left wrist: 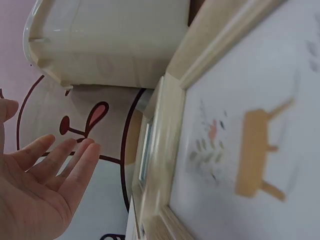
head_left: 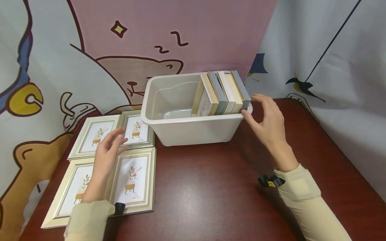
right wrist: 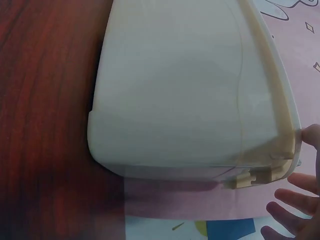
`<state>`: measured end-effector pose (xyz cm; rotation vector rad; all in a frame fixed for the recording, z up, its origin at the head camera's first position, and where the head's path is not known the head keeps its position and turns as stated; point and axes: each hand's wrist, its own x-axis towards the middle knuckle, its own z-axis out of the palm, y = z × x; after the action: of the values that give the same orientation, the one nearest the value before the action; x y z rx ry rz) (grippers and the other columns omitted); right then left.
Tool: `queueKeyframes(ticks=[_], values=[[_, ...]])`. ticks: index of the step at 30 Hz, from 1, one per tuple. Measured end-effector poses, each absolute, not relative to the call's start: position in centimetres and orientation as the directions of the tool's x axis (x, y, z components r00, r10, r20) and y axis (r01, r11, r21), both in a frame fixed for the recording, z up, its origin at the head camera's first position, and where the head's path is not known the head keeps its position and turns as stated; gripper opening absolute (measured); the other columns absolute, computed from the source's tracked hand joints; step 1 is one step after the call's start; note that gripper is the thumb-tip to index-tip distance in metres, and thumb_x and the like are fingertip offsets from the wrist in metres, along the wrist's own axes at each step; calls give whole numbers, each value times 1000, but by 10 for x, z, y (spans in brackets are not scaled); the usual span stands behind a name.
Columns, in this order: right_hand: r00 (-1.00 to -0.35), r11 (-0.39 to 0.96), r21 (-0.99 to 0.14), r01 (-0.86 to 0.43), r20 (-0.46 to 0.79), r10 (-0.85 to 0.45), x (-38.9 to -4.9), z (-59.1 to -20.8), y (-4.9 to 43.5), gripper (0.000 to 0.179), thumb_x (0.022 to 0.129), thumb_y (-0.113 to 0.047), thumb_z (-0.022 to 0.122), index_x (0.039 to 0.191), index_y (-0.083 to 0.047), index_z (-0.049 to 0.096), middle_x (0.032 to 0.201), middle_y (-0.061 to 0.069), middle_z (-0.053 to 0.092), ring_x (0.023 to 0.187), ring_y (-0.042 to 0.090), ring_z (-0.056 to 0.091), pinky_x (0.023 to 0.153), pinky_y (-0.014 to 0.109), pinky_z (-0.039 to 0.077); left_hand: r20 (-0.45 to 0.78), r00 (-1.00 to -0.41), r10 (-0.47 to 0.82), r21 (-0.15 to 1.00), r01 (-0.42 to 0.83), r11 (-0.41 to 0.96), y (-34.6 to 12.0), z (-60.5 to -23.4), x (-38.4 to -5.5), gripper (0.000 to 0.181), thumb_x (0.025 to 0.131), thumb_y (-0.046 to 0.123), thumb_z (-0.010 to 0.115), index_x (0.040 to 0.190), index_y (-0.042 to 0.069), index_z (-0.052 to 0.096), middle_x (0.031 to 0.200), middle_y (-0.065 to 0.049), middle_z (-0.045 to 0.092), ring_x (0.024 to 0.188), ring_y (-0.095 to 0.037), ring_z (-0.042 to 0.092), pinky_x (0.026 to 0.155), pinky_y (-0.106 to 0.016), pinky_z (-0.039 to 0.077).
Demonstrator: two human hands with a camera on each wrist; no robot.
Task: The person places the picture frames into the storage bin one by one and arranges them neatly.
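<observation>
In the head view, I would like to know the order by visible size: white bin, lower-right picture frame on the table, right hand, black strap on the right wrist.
Largest to smallest:
1. White bin
2. Lower-right picture frame, though partly covered
3. Right hand
4. Black strap

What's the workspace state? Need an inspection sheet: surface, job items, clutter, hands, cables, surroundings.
Surface: dark reddish-brown table, glossy where light reflects.
Bin: off-white, on the table toward the backdrop side.
Frames in bin: several, on edge, grouped at its right end.
Flat frames: four on the table, left of the bin, pictures up.
Clutter: nothing seen.
Left hand: over the flat frames, fingers relaxed, holding nothing.
Right hand: at the bin's right end, thumb by the rim; firm contact unclear.
Cables: nothing seen.
Surroundings: cartoon-printed backdrop behind the table; black wrist straps at both cuffs.
</observation>
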<state>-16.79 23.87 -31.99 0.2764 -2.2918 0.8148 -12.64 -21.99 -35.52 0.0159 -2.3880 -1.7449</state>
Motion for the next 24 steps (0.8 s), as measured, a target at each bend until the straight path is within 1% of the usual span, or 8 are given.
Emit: queueKeyframes(ticks=[5,7,10,13,14,17,21,24], values=[[-765,761,-521,-387,642,50,-168,-326,239,51,89,-30,72,131,-3,60,133,15,62,126,33,56,107,55,45,144,-980,-138,928,85,363,-226,-362,-122,52,106,32,45,147,1,44,148,-24,48,101,11,60,85,-12,57],[-771,745,-542,-388,634,60,-167,-328,239,50,89,-28,71,131,-3,60,132,16,63,124,33,57,106,52,46,144,-979,-142,916,78,394,-228,-364,-120,52,106,34,44,148,2,44,148,-24,48,102,12,60,85,-12,57],[-791,688,-613,-387,605,94,-167,-332,238,47,91,-24,71,132,-4,61,128,15,65,118,26,61,102,31,50,133,-979,-157,907,57,417,-231,-367,-117,53,106,36,44,148,3,44,149,-22,48,102,14,59,84,-12,57],[-823,593,-709,-382,553,131,-166,-333,236,45,92,-19,70,133,-5,60,126,13,66,109,9,63,91,9,48,118,-978,-173,901,33,432,-235,-368,-115,53,106,37,44,148,5,45,149,-20,48,103,14,57,84,-10,56],[-834,559,-739,-377,533,142,-166,-333,236,44,92,-18,70,133,-5,60,125,13,67,107,3,62,88,5,48,109,-977,-181,901,20,434,-237,-369,-114,53,106,38,44,148,6,45,149,-20,49,103,14,57,85,-9,55],[-860,487,-795,-363,487,153,-164,-333,233,45,93,-16,68,135,-4,57,127,13,65,105,-6,59,86,3,49,85,-977,-194,886,-15,463,-241,-371,-112,54,106,41,43,149,8,45,149,-17,50,107,14,55,87,-6,53],[-877,457,-821,-343,453,156,-163,-332,230,46,95,-17,66,138,-5,54,132,13,63,107,-6,57,88,4,49,38,-977,-208,858,-74,508,-248,-371,-109,57,105,45,41,150,10,44,151,-15,49,110,15,50,91,-3,48],[-882,452,-827,-335,444,159,-163,-333,230,47,95,-17,65,139,-4,53,133,13,62,108,-6,57,89,4,48,-1,-980,-198,846,-106,522,-254,-370,-107,60,105,47,40,150,7,42,151,-18,48,121,2,53,93,-2,47]])
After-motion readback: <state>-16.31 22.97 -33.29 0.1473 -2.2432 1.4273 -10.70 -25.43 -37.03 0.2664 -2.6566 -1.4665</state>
